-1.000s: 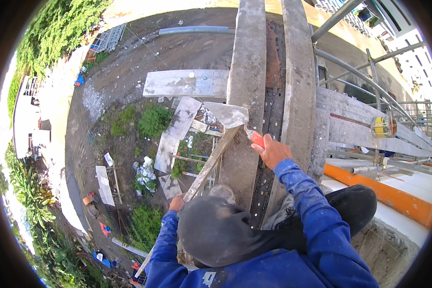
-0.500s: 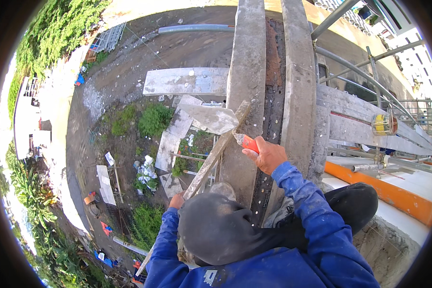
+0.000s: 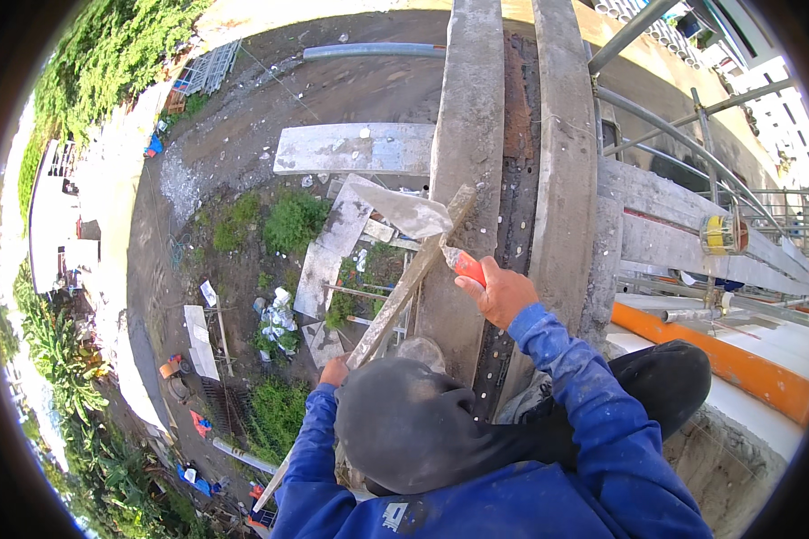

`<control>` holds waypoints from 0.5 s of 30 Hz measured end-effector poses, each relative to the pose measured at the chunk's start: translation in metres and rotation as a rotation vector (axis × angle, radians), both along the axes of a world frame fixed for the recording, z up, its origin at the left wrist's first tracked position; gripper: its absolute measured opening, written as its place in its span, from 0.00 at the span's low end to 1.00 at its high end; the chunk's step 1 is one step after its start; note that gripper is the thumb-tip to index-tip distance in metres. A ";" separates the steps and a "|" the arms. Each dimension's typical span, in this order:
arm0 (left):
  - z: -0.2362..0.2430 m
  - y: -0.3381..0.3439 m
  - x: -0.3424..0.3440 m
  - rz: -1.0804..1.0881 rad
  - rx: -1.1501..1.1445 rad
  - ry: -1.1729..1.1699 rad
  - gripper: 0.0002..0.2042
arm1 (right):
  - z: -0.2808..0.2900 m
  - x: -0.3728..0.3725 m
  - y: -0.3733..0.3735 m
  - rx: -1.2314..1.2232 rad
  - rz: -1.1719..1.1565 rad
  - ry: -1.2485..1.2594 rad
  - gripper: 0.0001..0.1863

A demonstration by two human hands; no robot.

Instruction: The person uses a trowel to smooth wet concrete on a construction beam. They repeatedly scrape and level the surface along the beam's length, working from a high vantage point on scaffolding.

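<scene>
My right hand [image 3: 503, 295] is closed round the red handle of a trowel [image 3: 406, 212]. The trowel's cement-smeared blade points out to the left, over the outer side of the concrete ledge [image 3: 470, 108] and close to the upper end of a wooden strip [image 3: 412, 277]. My left hand [image 3: 334, 370] grips that strip lower down; my knee in dark trousers partly hides this area. The strip slants across the left edge of the ledge, its top end resting against or just above the concrete. A rounded grey piece [image 3: 422, 354] shows beside the knee.
A second concrete ledge [image 3: 562, 144] runs alongside, with a dark, debris-strewn channel [image 3: 516, 193] between them. Far below on the left lie ground, plants and pale boards [image 3: 355, 148]. At right stand scaffold pipes [image 3: 665, 121], a yellow reel-like item [image 3: 717, 234] and an orange beam [image 3: 710, 349].
The trowel's blade has tilted, showing a narrower face, and its tip end dips slightly nearer the strip. Both hands keep their grip. The whole view has shifted a little.
</scene>
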State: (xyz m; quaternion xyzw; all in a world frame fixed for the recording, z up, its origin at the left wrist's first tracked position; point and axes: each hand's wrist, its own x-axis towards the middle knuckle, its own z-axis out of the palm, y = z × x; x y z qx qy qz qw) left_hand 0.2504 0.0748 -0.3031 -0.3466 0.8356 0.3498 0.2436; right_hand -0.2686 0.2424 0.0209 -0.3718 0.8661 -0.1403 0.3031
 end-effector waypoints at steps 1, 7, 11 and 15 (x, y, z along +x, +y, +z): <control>0.002 0.000 0.001 0.026 0.029 -0.011 0.23 | -0.001 0.002 0.002 -0.028 0.050 -0.013 0.33; -0.001 -0.013 0.007 -0.035 -0.022 -0.023 0.24 | -0.006 0.006 0.005 -0.013 -0.044 -0.008 0.33; 0.021 -0.002 -0.014 -0.040 0.011 -0.107 0.23 | -0.007 0.003 0.005 -0.107 0.055 0.031 0.32; 0.010 -0.018 -0.007 -0.019 -0.068 -0.090 0.22 | -0.012 -0.008 0.008 0.020 -0.063 0.019 0.32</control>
